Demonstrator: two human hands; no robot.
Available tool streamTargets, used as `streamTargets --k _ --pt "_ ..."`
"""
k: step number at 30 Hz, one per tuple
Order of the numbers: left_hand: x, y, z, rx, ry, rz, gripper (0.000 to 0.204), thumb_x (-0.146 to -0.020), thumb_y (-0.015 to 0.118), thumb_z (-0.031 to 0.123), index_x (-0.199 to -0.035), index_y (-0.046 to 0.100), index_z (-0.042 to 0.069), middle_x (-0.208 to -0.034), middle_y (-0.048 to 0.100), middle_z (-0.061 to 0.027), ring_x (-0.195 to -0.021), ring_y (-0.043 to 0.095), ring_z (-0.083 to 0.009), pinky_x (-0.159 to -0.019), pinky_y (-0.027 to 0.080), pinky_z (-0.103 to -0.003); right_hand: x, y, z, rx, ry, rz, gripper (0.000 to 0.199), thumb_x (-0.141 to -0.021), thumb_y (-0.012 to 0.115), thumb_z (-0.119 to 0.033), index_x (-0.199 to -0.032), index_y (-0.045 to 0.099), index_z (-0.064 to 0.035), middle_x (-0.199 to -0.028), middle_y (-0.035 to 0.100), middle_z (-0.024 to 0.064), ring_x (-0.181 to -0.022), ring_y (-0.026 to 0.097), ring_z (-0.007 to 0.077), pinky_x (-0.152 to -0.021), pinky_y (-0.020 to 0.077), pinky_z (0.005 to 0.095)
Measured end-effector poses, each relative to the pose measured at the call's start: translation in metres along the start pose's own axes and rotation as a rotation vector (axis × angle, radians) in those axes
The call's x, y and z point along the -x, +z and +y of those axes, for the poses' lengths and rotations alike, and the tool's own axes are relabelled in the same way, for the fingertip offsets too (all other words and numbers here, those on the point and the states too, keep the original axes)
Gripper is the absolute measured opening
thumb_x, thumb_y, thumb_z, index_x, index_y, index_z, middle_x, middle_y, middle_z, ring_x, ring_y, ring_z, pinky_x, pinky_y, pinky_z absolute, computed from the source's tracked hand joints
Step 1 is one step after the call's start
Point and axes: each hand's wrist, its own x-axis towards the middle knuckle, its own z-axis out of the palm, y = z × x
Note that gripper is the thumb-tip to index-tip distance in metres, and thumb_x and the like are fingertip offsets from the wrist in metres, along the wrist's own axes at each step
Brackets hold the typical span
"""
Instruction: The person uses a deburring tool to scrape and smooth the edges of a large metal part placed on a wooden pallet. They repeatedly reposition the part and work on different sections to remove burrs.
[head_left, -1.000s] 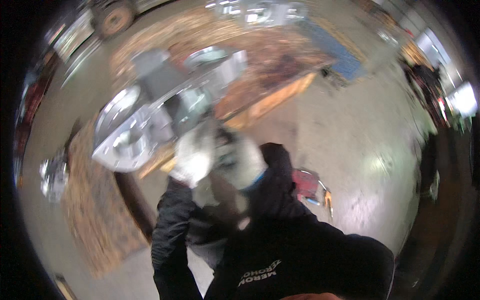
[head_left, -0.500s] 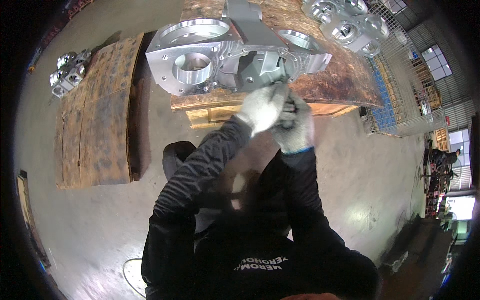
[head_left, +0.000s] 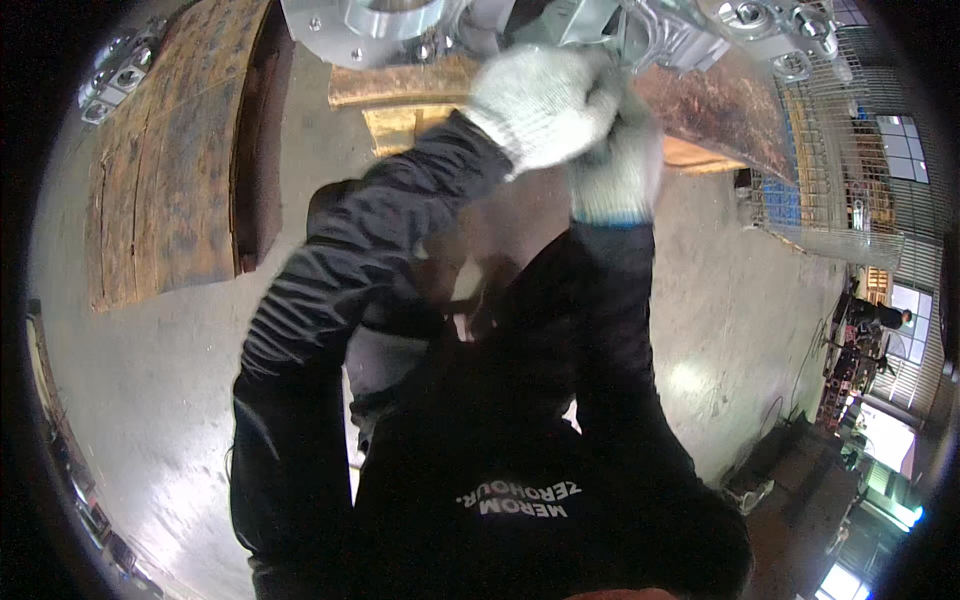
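Note:
A large silver machined metal casting with round bores and bolt holes lies on a wooden-topped stand and is cut off by the top of the view. My left hand, in a white knit glove, is curled closed at the casting's near edge. Pressed against it from the right is my right hand, also gloved and closed, with a blue cuff band. Whatever the fingers grip is hidden behind the gloves, and some motion blur softens them.
To the left stands a second low wooden platform, with smaller silver castings beyond it. More machined metal parts sit at upper right, near a wire mesh cage. A person is far off at right.
My view has shifted, so the casting and stand sit higher in the picture. Both hands stay together at the casting's near edge and appear larger and higher.

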Motion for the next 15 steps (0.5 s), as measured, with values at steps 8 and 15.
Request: streamTargets --k 8,15 --pt "-0.01 -0.135 -0.015 -0.596 0.329 0.684 0.035 -0.098 0.057 0.029 -0.079 0.067 0.003 -0.064 0.064 -0.0155 -0.054 0.062 -0.0334 -0.061 0.055 -0.046 -0.012 -0.012 -0.005 -1.408 0.656 -0.127 0.008 -0.104 0.056 -0.016 -0.101 0.058 -0.0089 -0.08 0.052 -0.0006 -0.06 0.048 0.0095 -0.043 0.0343 0.0234" --pt "-0.035 -0.114 -0.039 -0.742 -0.06 0.54 0.051 -0.103 0.044 0.043 -0.086 0.076 0.007 -0.077 0.074 -0.0169 -0.073 0.075 -0.0327 -0.066 0.058 -0.049 -0.018 -0.034 -0.022 -1.239 0.693 -0.134 0.018 -0.105 0.054 -0.019 -0.092 0.053 -0.0072 -0.07 0.044 -0.0027 -0.056 0.04 0.0055 -0.042 0.0283 0.0192"
